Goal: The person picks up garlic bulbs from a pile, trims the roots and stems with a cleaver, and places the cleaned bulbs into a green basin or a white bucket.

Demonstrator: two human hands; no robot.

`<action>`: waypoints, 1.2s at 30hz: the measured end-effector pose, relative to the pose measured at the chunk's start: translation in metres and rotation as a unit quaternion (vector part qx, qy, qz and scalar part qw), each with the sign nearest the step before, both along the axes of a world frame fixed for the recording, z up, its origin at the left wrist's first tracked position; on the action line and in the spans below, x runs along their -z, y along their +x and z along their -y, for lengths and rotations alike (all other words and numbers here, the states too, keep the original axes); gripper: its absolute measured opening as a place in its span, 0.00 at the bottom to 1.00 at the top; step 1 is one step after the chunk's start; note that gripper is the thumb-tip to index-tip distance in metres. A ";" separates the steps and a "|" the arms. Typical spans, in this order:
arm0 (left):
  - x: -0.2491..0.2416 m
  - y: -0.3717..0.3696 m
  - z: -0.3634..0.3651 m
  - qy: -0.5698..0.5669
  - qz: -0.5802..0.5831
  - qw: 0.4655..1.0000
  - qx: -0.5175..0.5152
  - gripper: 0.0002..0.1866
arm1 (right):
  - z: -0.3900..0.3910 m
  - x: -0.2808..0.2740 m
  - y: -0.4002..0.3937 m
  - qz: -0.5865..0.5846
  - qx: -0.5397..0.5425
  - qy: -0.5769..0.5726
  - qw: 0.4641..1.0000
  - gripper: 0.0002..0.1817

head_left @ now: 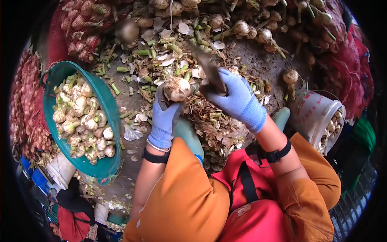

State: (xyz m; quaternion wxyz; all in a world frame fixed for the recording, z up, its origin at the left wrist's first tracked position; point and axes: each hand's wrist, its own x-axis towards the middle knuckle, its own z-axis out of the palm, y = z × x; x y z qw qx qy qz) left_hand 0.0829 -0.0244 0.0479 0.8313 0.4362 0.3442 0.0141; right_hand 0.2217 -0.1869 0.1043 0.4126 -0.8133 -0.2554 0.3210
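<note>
My left hand (164,117), in a blue-grey glove, grips a garlic bulb (177,89) with its root end facing up. Just to the right, my gloved right hand (238,97) is closed around a dark cutting tool with a broad blade (209,66), smeared by motion; its exact kind I cannot make out. The blade points up and away and stays apart from the bulb. Under both hands lies a heap of dry skins and cut stems (217,125).
A green basin (115,121) of trimmed garlic stands tilted at left. A white bucket (306,113) with garlic lies at right. Untrimmed garlic (241,28) is piled at the back, red net sacks (34,88) at the sides. A blurred bulb (127,30) shows upper left.
</note>
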 end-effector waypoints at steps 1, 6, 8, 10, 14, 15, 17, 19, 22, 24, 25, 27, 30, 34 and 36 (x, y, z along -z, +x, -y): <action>-0.002 -0.005 0.003 0.063 -0.027 0.997 0.024 0.30 | 0.000 0.007 0.002 0.124 -0.056 -0.025 0.990 0.16; 0.009 -0.021 -0.003 0.332 0.091 0.918 0.198 0.33 | -0.005 -0.003 -0.009 0.251 -0.184 -0.073 0.948 0.16; 0.007 -0.021 -0.003 0.105 0.105 0.981 0.122 0.34 | -0.007 -0.005 -0.014 0.250 -0.226 -0.053 0.940 0.15; 0.007 -0.022 -0.001 -0.012 0.109 0.991 0.081 0.35 | -0.008 -0.002 -0.011 0.256 -0.220 -0.038 0.941 0.14; 0.007 -0.028 0.005 -0.287 0.134 0.948 -0.035 0.29 | -0.012 0.005 -0.005 0.222 -0.176 -0.035 0.958 0.14; 0.005 -0.031 0.005 -0.204 0.130 0.970 0.004 0.27 | -0.013 0.011 -0.005 0.223 -0.165 -0.028 0.960 0.14; 0.002 -0.035 0.003 -0.031 0.118 0.989 0.082 0.24 | -0.014 0.023 -0.007 0.213 -0.146 -0.020 0.966 0.13; -0.009 -0.033 0.008 0.029 0.114 0.989 0.094 0.22 | -0.015 0.028 -0.007 0.229 -0.140 -0.045 0.962 0.12; -0.043 -0.018 0.018 0.033 0.174 0.977 0.114 0.30 | -0.003 0.068 0.015 0.074 -0.029 -0.083 0.993 0.10; -0.054 0.000 0.007 0.260 0.196 0.928 0.180 0.42 | 0.019 0.118 0.037 -0.170 0.152 -0.015 0.973 0.12; -0.050 0.011 0.000 0.413 0.147 0.880 0.182 0.46 | 0.004 0.103 0.035 -0.213 0.140 0.007 0.967 0.11; -0.030 0.004 0.007 0.541 0.054 0.814 0.204 0.53 | -0.008 0.048 0.017 -0.359 0.153 0.057 0.919 0.13; -0.005 0.008 0.008 0.293 0.107 0.945 0.103 0.47 | -0.018 0.027 0.012 -0.323 0.101 0.075 0.938 0.13; -0.018 -0.012 -0.008 0.150 0.025 0.988 0.029 0.21 | -0.018 0.030 0.020 0.172 -0.157 -0.131 0.964 0.13; -0.047 -0.013 -0.033 0.329 0.027 0.944 -0.017 0.17 | -0.004 0.056 0.052 0.051 -0.179 -0.298 0.936 0.15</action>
